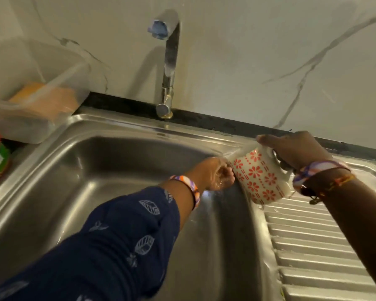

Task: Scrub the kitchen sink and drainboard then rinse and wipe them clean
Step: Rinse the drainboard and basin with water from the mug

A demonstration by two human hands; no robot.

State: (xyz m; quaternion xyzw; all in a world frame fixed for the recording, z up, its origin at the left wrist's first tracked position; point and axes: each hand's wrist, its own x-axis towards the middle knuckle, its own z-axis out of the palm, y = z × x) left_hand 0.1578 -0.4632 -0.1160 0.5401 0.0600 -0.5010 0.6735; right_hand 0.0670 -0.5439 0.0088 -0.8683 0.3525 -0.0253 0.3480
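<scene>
The right hand (295,153) is wrapped round the handle side of a patterned mug (259,177), tipping it so water spills from its rim; just beyond that rim the left hand (217,174) is curled under the stream, fingers bunched, though whether they pinch anything I cannot tell. Below the left fingers lies the sink (100,170) basin; under the right wrist runs the ribbed drainboard (313,240). A wet handle could slip and drop the mug onto steel, chipping it; pouring too fast may splash the wall or soak the dark sleeve (109,242); the tap (168,61) stands well behind both hands.
</scene>
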